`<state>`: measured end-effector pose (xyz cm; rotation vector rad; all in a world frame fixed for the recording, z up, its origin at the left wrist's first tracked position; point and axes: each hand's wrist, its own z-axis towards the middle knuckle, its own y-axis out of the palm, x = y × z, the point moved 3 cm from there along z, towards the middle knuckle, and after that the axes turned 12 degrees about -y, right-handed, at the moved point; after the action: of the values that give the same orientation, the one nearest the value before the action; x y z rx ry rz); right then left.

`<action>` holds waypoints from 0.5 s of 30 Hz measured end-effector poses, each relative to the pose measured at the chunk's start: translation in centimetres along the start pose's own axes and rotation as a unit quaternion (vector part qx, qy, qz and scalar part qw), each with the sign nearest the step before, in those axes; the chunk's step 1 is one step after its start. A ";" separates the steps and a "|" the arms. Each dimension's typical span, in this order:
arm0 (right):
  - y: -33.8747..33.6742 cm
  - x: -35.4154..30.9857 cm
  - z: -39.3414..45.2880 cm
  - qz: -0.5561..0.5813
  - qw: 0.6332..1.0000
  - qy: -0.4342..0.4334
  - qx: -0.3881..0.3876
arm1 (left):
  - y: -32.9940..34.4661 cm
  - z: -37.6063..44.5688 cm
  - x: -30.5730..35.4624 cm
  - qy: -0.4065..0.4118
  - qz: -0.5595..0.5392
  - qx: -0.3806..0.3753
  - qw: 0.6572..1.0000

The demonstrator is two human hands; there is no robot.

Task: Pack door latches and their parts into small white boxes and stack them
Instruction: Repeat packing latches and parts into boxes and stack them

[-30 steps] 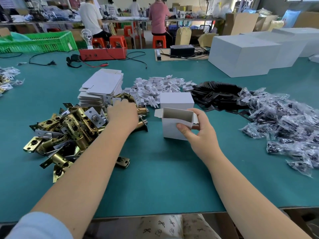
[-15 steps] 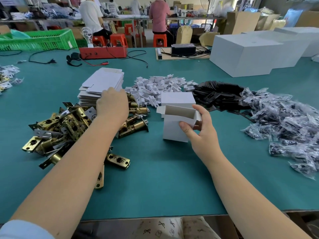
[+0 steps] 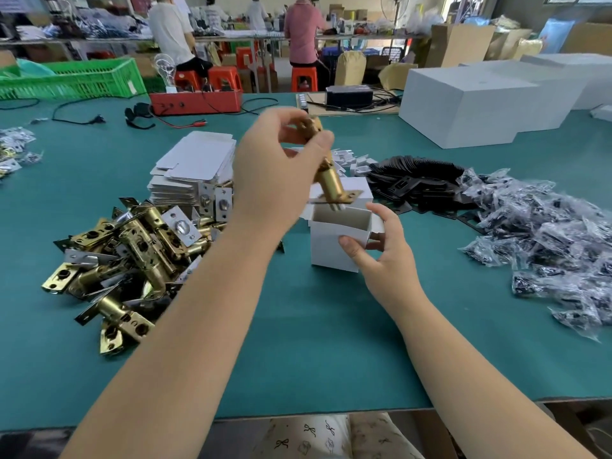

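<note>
Left hand grip: the left hand (image 3: 278,173) is raised above the worktop (image 3: 314,342), fingers curled round the upper end of a brass door latch (image 3: 326,173), so the lower end hangs free to enter the box
Right hand grip: the right hand (image 3: 381,256) pinches the near wall of the small white box (image 3: 334,240), thumb on the outside, fingers at the right side; likely to steady it and keep its mouth open
Latch position: in the air, just above the box mouth, not yet inside
Latch axis: long axis steep, tilted, upper end leaning away to the left; the faceplate end points down toward the opening
Box: stands on the worktop, top flaps open
Supply: latch pile (image 3: 132,256) lies left of the box, within the left hand's reach; flat box blanks (image 3: 195,167) are stacked behind it
Other parts: bagged parts (image 3: 546,240) lie to the right
Judged step: lowering the latch into the box
</note>
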<state>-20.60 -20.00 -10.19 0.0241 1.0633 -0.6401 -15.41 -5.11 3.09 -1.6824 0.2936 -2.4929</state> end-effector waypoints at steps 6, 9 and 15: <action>0.0 -0.2 0.0 -0.003 1.000 0.002 -0.002 | 3.0 -1.6 -1.7 0.050 0.063 0.025 0.996; 0.0 0.0 0.0 0.001 1.000 0.014 -0.007 | 3.1 -1.6 -2.0 0.081 0.086 0.041 0.992; 0.0 -0.4 0.0 -0.001 1.000 0.005 -0.015 | 3.6 -1.7 -3.0 0.116 0.156 0.028 0.981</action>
<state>-20.72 -19.86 -9.89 0.0003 1.0820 -0.6268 -15.92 -7.82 -1.01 -1.2148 0.4654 -2.4309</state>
